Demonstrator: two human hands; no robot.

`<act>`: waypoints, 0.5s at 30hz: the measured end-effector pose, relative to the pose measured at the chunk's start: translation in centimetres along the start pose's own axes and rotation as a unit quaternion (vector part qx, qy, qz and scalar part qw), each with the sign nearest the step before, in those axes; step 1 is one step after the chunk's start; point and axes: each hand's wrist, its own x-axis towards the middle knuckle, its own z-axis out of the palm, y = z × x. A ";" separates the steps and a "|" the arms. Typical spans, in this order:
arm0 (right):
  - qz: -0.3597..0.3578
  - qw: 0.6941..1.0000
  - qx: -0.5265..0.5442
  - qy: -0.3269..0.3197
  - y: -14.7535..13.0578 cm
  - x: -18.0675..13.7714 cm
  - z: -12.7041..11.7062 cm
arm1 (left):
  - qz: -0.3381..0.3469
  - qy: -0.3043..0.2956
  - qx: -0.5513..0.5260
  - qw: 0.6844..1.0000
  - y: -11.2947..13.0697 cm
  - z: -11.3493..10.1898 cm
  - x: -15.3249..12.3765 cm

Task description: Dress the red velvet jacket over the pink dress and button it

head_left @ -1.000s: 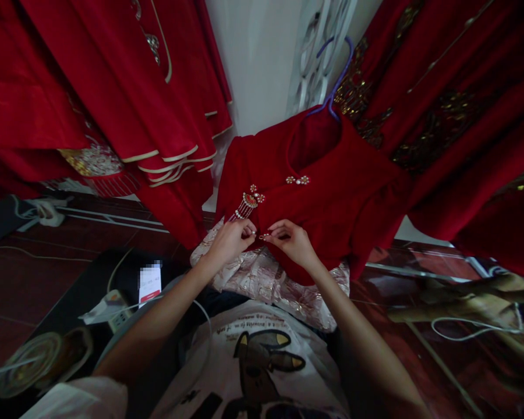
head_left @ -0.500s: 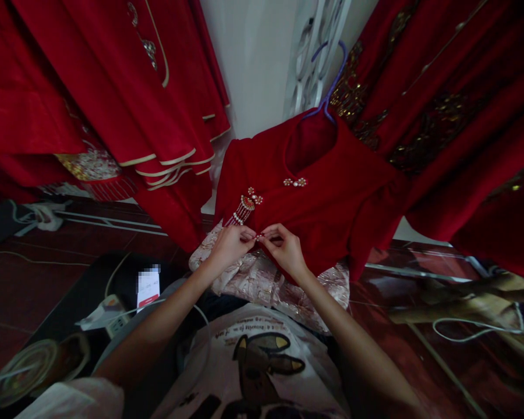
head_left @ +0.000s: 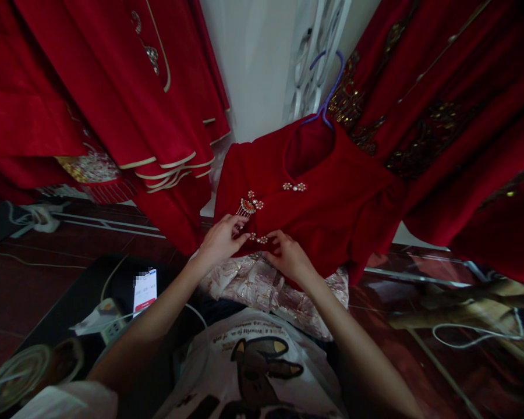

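A red jacket [head_left: 323, 221] hangs in front of me on a purple hanger [head_left: 332, 96], its lower part over my lap. My left hand [head_left: 220, 240] lies on the jacket's left side, thumb and fingers apart, by the tassels of a fan-shaped ornament [head_left: 247, 206]. Between my two hands sits a flower-shaped bead clasp [head_left: 258, 238]. Just right of it, my right hand [head_left: 290, 256] rests with fingers spread on the cloth. A similar clasp [head_left: 294, 187] joins the front below the neckline. Pale, shiny brocade fabric [head_left: 240, 276] shows under the jacket's hem.
Red garments [head_left: 166, 105] hang at the left, and sequinned red ones [head_left: 445, 134] at the right. A white metal rack [head_left: 318, 58] stands behind. At lower left are a phone [head_left: 144, 291], a power strip [head_left: 111, 323] and a plastic cup [head_left: 20, 378].
My fingers have let go of the small bead clasp and spread apart. The left hand has shifted slightly left, and the whole clasp now shows on the jacket front.
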 end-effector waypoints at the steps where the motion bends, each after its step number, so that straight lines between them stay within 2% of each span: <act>1: 0.005 1.000 0.005 -0.012 0.0 -0.1 -1.1 | -0.003 0.024 0.007 1.000 0.0 -0.8 0.1; 5: -0.001 0.998 0.033 0.045 -0.3 -0.3 -5.3 | 0.002 0.074 0.014 0.997 0.0 -3.4 0.4; 8: 0.006 0.998 0.046 0.047 -0.4 -0.3 -6.6 | 0.030 0.035 0.029 0.999 0.4 -3.3 0.2; 12: 0.004 0.997 0.069 -0.036 -0.6 -0.3 -5.1 | 0.068 -0.073 0.080 0.992 1.4 -0.6 -0.5; 15: 0.017 0.995 0.046 -0.085 -0.6 -0.2 -3.2 | 0.075 -0.077 0.151 0.983 1.9 1.3 -1.1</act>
